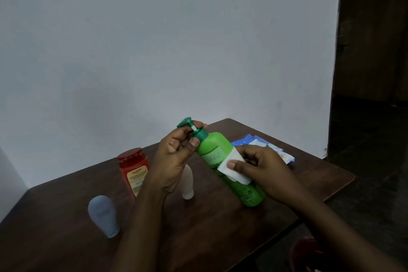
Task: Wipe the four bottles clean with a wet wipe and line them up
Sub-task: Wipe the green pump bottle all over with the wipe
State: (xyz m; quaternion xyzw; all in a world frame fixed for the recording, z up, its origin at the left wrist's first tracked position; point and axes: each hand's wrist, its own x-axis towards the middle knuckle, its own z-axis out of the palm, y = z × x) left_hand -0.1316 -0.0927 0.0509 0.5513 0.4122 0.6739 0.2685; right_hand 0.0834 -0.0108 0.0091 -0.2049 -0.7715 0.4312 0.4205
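Green pump bottle (223,161), darker green pump head, tilted above the brown table (66,238). Left hand (176,150) grips its pump neck; right hand (262,168) presses a white wet wipe (234,171) round its middle.

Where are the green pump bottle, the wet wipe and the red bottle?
green pump bottle (213,146), head view, on its upper green body.
wet wipe (239,176), head view, on the white sheet below the thumb.
red bottle (135,175), head view, on its orange label.
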